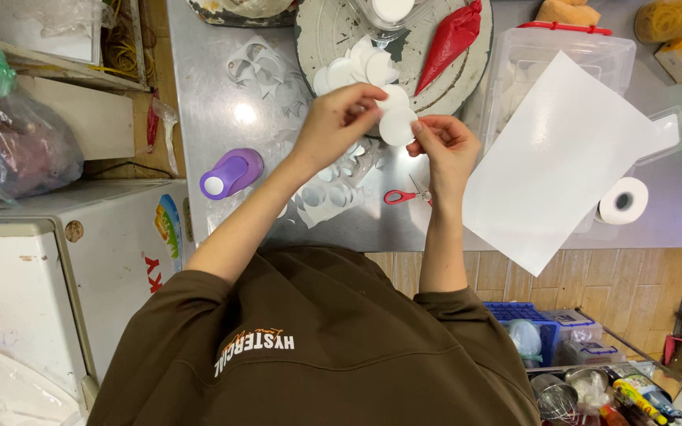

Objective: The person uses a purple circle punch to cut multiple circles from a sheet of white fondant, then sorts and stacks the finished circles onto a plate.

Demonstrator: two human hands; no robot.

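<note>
- Purple paper punch (231, 173) lies on its side on the steel table (207, 95), well left of my hands.
- Punched-out sheet scraps (325, 193) with round holes lie flat on the table under my left forearm.
- My left hand (339, 120) is pinched shut: fingertips grip the top edge of a white paper disc (397, 126).
- Same disc sits between both hands, held just above the table, near edge of the round grey board (333, 31).
- Loose pile of more white discs (361, 67) is on that board, just beyond my left hand.
- Red piping bag (450, 39) lies on the board, far right of the pile.
- My right hand (445, 146) has fingers curled narrow, thumb and fingertip touching the disc's right edge.
- Red-handled scissors (404, 196) lie on the table just near my right wrist.
- Large white sheet (554, 158) lies tilted to the right, overlapping a clear plastic box (562, 47).
- White tape roll (623, 200) stands at the sheet's right edge.
</note>
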